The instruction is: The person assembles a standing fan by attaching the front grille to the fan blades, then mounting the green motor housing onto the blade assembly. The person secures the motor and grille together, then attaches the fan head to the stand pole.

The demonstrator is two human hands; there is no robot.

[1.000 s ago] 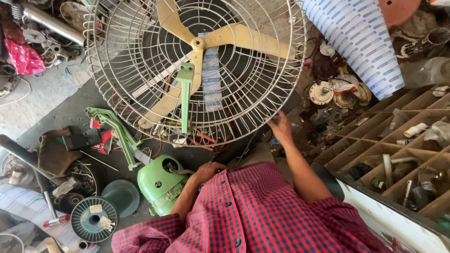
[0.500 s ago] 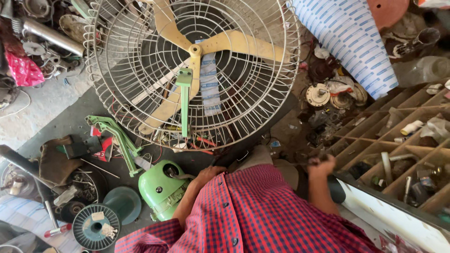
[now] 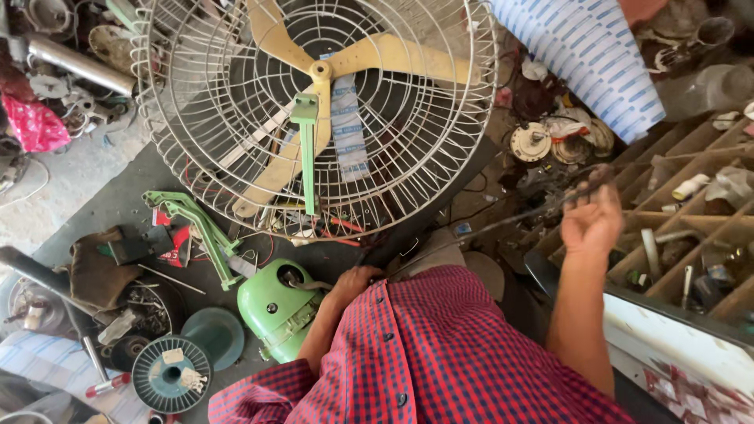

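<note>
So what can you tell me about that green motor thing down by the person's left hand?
The green motor housing is a rounded, pale green casing, apparently painted metal, scuffed and grimy. It lies on the dark floor below the big wire fan guard, separate from it. A short shaft and thin wires stick out of its upper side. The left hand rests at its upper right edge, seemingly touching it. A dark teal disc lies just beside it on the left.
</note>
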